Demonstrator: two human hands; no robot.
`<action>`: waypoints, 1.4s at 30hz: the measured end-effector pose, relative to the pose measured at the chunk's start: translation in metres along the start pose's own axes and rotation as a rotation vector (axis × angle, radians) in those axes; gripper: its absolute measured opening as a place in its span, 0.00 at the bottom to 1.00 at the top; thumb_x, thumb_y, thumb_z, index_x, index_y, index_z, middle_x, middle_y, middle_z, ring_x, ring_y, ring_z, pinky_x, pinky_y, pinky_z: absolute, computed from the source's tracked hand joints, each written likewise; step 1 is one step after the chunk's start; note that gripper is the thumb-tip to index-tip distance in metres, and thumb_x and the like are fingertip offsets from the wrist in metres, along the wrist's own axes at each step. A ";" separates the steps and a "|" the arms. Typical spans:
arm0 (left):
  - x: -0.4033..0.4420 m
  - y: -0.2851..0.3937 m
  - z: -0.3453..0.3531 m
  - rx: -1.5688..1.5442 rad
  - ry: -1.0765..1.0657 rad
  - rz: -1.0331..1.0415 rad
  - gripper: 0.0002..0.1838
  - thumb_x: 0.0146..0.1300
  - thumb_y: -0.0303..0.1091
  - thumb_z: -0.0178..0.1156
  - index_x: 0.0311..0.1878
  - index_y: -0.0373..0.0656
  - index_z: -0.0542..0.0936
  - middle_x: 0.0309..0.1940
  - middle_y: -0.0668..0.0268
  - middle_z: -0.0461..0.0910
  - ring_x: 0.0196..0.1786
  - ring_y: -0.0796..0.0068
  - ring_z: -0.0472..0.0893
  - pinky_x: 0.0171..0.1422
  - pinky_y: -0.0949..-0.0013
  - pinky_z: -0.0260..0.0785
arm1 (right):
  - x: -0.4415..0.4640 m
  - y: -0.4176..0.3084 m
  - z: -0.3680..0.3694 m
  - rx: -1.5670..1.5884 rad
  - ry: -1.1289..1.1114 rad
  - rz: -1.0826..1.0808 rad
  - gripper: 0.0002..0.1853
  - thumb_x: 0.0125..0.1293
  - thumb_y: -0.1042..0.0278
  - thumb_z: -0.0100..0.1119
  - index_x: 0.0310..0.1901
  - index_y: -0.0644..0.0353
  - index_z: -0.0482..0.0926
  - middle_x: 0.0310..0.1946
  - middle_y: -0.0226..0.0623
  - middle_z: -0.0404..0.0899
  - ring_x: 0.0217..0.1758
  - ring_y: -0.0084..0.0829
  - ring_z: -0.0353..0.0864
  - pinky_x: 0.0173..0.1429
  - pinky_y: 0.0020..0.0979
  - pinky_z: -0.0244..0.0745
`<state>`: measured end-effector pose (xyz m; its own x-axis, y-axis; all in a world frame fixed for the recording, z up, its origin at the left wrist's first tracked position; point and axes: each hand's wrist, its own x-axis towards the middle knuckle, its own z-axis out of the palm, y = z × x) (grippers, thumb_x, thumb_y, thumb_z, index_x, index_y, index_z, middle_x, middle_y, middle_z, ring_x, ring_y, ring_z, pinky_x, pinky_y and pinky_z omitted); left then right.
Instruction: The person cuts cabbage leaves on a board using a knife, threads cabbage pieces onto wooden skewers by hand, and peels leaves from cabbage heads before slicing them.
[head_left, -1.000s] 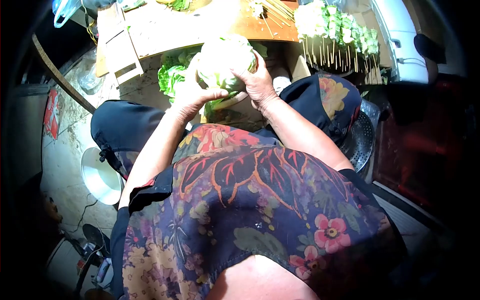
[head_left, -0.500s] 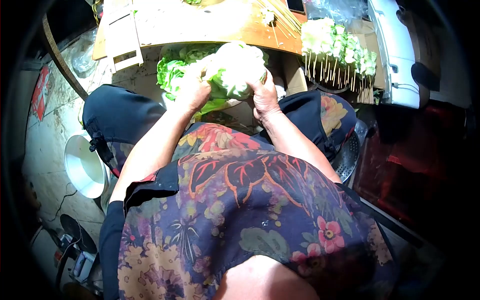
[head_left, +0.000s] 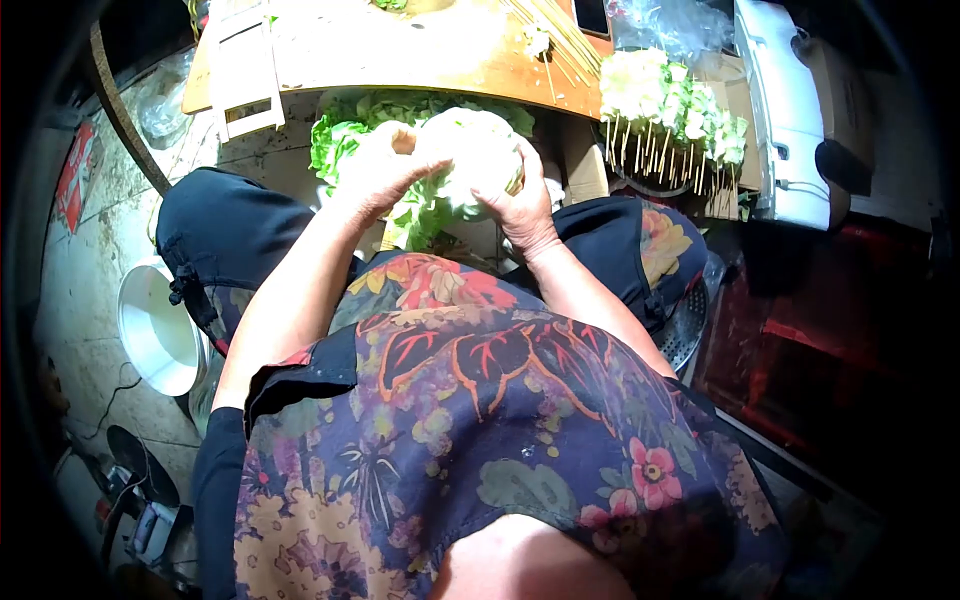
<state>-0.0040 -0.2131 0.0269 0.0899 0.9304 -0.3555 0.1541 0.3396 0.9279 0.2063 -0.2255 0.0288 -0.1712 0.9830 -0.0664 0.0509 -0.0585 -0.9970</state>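
A pale green cabbage head (head_left: pixel 468 150) is between my hands, above my lap and near the table's front edge. My right hand (head_left: pixel 523 200) grips its right side, fingers wrapped behind and thumb in front. My left hand (head_left: pixel 382 172) is at its left side, thumb stretched toward the cabbage and fingers apart, partly washed out by glare. Loose green leaves (head_left: pixel 338 142) lie behind and left of my left hand. More leaf hangs below the cabbage (head_left: pixel 425 222).
An orange table (head_left: pixel 450 80) bears wooden skewers (head_left: pixel 565 45). Skewered vegetables (head_left: pixel 675 105) stand at the right, beside a white box (head_left: pixel 790 120). A white bucket (head_left: pixel 160 325) is at the left, a metal colander (head_left: pixel 685 325) by my right knee.
The cabbage and both hands have come slightly lower in view since half a second ago. My left hand has loosened from a closed grip, its thumb now extended. The view has shifted.
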 end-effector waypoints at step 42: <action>-0.050 0.019 -0.007 -0.519 0.013 0.130 0.11 0.58 0.25 0.57 0.44 0.34 0.80 0.40 0.65 0.81 0.44 0.77 0.79 0.53 0.72 0.70 | -0.004 -0.030 -0.010 0.173 -0.162 -0.182 0.65 0.39 0.67 0.81 0.72 0.54 0.38 0.66 0.41 0.58 0.68 0.36 0.60 0.71 0.37 0.58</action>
<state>-0.0128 -0.2520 0.0633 0.0635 0.9699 -0.2350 -0.3648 0.2417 0.8992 0.2152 -0.2262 0.0596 -0.3174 0.9403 0.1226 -0.1614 0.0738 -0.9841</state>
